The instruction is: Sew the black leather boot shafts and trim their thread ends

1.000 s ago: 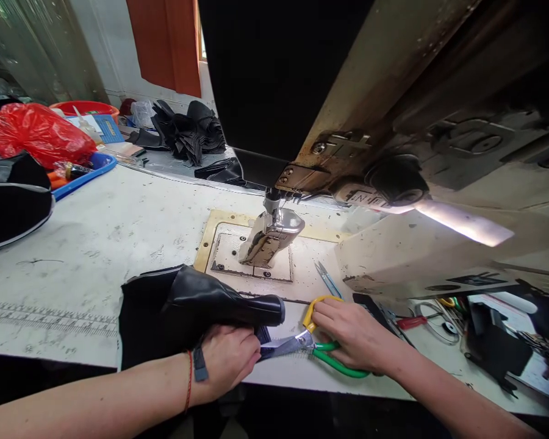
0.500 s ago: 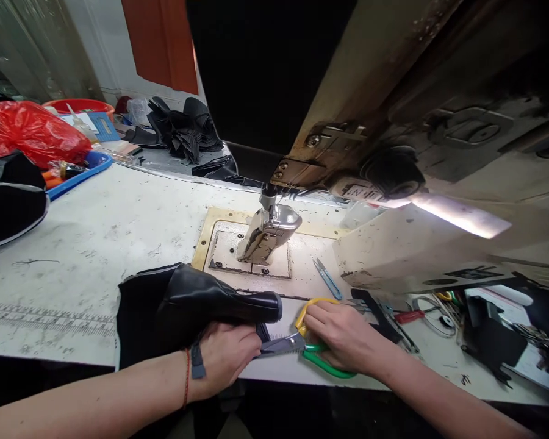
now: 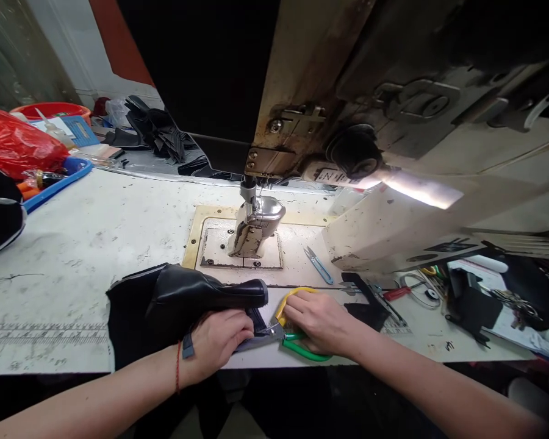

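Note:
My right hand [image 3: 318, 317] is closed round the handles of a pair of scissors [image 3: 293, 342], one loop yellow and one green. The blades point left and reach the edge of a black leather boot upper [image 3: 187, 291], beside my left fingers. My left hand [image 3: 219, 341] grips the lower part of that upper, which lies on its side on the table. The blade tips are hidden behind my left hand and the material. A dark strip sits at my left wrist above a red string.
A post-bed sewing machine [image 3: 256, 225] stands just beyond the upper. Blue thread snips [image 3: 319, 265] lie to its right, near a red-handled screwdriver [image 3: 398, 292]. At the left are a blue tray [image 3: 57, 186] and a red plastic bag [image 3: 22, 143]; black pieces [image 3: 158, 131] are piled behind.
The view has shifted, so the table and machine appear further left. The scissors have come closer to my left hand, with their blades deeper at the upper's edge.

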{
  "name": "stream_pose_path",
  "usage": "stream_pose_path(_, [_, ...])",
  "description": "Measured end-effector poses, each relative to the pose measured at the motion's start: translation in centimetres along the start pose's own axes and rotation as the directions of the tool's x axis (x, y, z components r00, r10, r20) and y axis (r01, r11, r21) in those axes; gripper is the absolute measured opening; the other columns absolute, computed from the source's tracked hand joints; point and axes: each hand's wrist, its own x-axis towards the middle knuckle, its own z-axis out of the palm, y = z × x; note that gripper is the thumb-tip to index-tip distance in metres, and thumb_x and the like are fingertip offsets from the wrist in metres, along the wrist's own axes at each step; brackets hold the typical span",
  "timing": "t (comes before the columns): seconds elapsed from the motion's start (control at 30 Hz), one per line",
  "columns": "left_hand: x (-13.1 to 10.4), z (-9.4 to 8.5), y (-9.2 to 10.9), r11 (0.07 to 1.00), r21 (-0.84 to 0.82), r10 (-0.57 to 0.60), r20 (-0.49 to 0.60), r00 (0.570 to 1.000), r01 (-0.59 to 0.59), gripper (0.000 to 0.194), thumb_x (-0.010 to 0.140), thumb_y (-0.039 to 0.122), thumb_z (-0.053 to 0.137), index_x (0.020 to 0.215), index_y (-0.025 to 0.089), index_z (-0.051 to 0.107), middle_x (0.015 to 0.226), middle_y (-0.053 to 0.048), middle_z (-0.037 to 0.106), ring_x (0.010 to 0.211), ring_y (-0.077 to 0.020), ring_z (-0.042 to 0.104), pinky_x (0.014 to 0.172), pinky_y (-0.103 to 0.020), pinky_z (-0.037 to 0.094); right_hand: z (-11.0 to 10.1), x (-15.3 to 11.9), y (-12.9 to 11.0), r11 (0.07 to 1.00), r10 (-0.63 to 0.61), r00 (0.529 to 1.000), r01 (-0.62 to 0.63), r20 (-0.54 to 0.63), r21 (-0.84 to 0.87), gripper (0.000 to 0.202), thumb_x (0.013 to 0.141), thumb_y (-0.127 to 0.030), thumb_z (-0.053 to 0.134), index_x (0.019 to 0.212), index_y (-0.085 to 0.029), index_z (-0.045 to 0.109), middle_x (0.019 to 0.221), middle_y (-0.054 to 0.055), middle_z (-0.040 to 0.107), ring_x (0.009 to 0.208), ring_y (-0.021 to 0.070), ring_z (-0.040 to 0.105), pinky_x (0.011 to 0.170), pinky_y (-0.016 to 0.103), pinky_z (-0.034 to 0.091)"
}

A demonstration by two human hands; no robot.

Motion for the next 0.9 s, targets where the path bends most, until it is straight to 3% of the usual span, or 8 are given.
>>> stream_pose_path(0.17, [0.1, -0.8, 0.0, 0.949, -0.3, -0.102, -0.005, 0.995, 0.096, 0.023, 0.097, 0.026, 0.045, 0.081, 0.018, 0.059, 0.061, 0.002, 0.059, 0.058, -0.01, 0.055, 0.063, -0.021, 0.044, 0.1, 2.1, -0.9, 0.997, -0.075, 0.997, 0.075, 0.013, 0.004, 0.009, 0.077, -0.018, 0.055, 0.085, -0.019, 0.058, 0.083, 0.004, 0.062, 0.071, 0.0187, 0.054, 0.059, 0.031, 0.037])
stream_pose_path(0.3, [0.0, -1.3, 0.0, 0.74, -0.626, -0.242, 0.093, 0.966, 0.245, 0.033, 0.095, 0.045, 0.049, 0.08, 0.017, 0.054, 0.058, 0.002, 0.06, 0.052, -0.011, 0.062, 0.057, -0.021, 0.046, 0.3, 3.6, -1.9, 0.995, -0.097, 0.995, 0.097, 0.017, 0.004, 0.008, 0.079, -0.014, 0.053, 0.085, -0.019, 0.057, 0.082, 0.004, 0.062, 0.068, 0.0185, 0.053, 0.058, 0.031, 0.037])
stream_pose_path(0.4, [-0.3, -1.7, 0.0, 0.582, -0.772, -0.251, 0.128, 0.959, 0.255, 0.037, 0.093, 0.051, 0.053, 0.082, 0.016, 0.053, 0.069, -0.001, 0.064, 0.062, -0.0144, 0.07, 0.06, -0.021, 0.049, 0.4, 4.0, -2.5, 0.996, -0.085, 0.996, 0.084, 0.038, 0.019, 0.008, 0.082, -0.014, 0.051, 0.086, -0.019, 0.057, 0.081, 0.004, 0.062, 0.067, 0.0188, 0.054, 0.057, 0.031, 0.037])
stream_pose_path(0.57, [-0.7, -2.3, 0.3, 0.438, -0.882, -0.205, 0.089, 0.975, 0.173, 0.033, 0.092, 0.046, 0.058, 0.083, 0.014, 0.055, 0.084, -0.001, 0.06, 0.07, -0.0134, 0.073, 0.064, -0.018, 0.052, 0.2, 3.4, -2.8, 0.995, -0.022, 0.999, 0.018, 0.042, 0.095, 0.006, 0.081, -0.023, 0.054, 0.085, -0.019, 0.057, 0.081, 0.004, 0.061, 0.069, 0.0188, 0.054, 0.058, 0.03, 0.038])
stream_pose_path(0.7, [-0.8, -2.3, 0.3, 0.415, -0.898, -0.188, 0.074, 0.979, 0.148, 0.031, 0.093, 0.044, 0.058, 0.085, 0.014, 0.055, 0.087, -0.001, 0.058, 0.072, -0.0125, 0.073, 0.066, -0.016, 0.052, -0.1, 3.4, -3.0, 0.997, 0.004, 0.999, -0.008, 0.048, 0.08, 0.006, 0.08, -0.024, 0.056, 0.083, -0.019, 0.058, 0.079, 0.004, 0.062, 0.067, 0.0186, 0.054, 0.056, 0.03, 0.036])
stream_pose_path(0.9, [-0.9, -1.9, 0.0, 0.389, -0.914, -0.168, 0.051, 0.985, 0.114, 0.029, 0.094, 0.043, 0.056, 0.088, 0.015, 0.054, 0.091, -0.002, 0.057, 0.077, -0.014, 0.073, 0.071, -0.02, 0.054, -0.8, 5.1, -4.6, 0.99, 0.0, 0.988, -0.021, 0.154, 0.138, 0.015, 0.082, -0.031, 0.058, 0.089, -0.018, 0.061, 0.08, 0.006, 0.065, 0.07, 0.0207, 0.057, 0.06, 0.031, 0.04])
